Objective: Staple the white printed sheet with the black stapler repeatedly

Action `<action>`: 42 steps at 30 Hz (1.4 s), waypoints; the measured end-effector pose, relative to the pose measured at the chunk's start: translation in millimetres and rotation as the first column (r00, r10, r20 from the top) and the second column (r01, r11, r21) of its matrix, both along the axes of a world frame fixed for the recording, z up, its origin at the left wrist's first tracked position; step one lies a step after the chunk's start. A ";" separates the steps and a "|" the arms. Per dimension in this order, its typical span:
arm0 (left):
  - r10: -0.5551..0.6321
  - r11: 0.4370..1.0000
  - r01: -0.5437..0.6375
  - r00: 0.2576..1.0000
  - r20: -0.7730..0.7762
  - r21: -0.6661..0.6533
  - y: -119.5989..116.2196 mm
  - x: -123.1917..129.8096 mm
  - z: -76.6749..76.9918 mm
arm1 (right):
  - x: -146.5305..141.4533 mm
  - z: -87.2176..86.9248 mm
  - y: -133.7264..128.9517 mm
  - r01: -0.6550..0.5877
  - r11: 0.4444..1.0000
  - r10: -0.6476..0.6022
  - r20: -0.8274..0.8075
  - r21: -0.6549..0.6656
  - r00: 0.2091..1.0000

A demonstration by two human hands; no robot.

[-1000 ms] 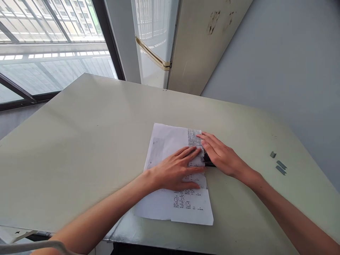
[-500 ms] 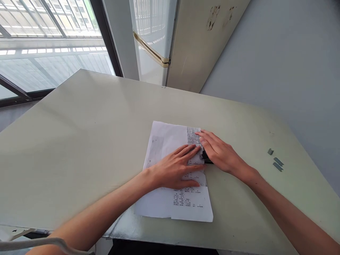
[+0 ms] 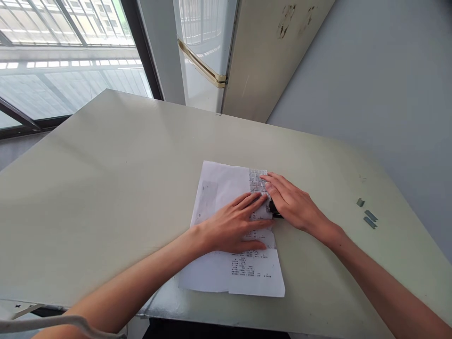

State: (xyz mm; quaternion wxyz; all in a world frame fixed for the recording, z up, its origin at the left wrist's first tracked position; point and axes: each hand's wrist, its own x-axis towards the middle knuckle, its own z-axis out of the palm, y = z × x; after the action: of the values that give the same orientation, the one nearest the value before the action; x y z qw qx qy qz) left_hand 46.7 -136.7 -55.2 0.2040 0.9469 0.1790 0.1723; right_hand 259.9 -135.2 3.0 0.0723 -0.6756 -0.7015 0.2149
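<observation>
Several white paper sheets [image 3: 222,179] lie on the table, the lower ones covered in printed text. My left hand [image 3: 235,226] is flat on them with its fingers spread, pressing the paper down. At the right edge of the paper my right hand [image 3: 291,200] covers a black stapler [image 3: 274,209], fingers together over its top; most of the stapler is hidden under the palm. Close rows of staples [image 3: 257,181] fill the upper right strip of the paper, beside my right fingertips.
Short grey staple strips [image 3: 370,216] lie to the right on the pale table [image 3: 106,197]. A fridge [image 3: 201,70] and a wall [image 3: 381,70] stand behind, with a window [image 3: 63,56] at the left. A pale cable [image 3: 60,321] crosses the lower left corner.
Both hands and the paper keep practically the same place. Only a slight shift of the camera view shows.
</observation>
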 end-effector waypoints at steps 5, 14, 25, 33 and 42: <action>0.007 1.000 -0.007 1.000 0.001 0.004 -0.4 0.4 0.8 | 1.4 -4.2 0.5 -0.015 0.999 0.014 0.026 0.046 1.000; 0.005 1.000 -0.005 1.000 0.019 -0.013 -0.4 0.4 1.5 | -10.5 -24.9 -3.3 -0.101 0.961 0.037 0.242 0.257 0.969; 0.019 1.000 -0.019 1.000 -0.007 -0.002 1.2 -2.6 1.9 | 2.3 -17.7 2.0 -0.035 0.960 0.051 -0.050 0.279 0.997; 0.065 0.998 -0.065 0.994 -0.082 0.008 -3.2 -35.0 15.8 | 52.4 -33.5 -35.3 -0.258 0.852 0.329 -0.082 0.456 0.941; 0.353 0.935 -0.341 0.913 -0.203 0.095 -21.0 -149.7 36.0 | 87.8 -52.1 -39.8 0.163 0.938 -0.020 -0.423 0.305 0.906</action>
State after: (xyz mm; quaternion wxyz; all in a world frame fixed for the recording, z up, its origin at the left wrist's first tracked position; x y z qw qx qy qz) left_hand -103.1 -157.6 -19.2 0.1219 0.9187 0.3603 0.1067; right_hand 347.6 -175.1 -49.1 0.3424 -0.6253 -0.6634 0.2274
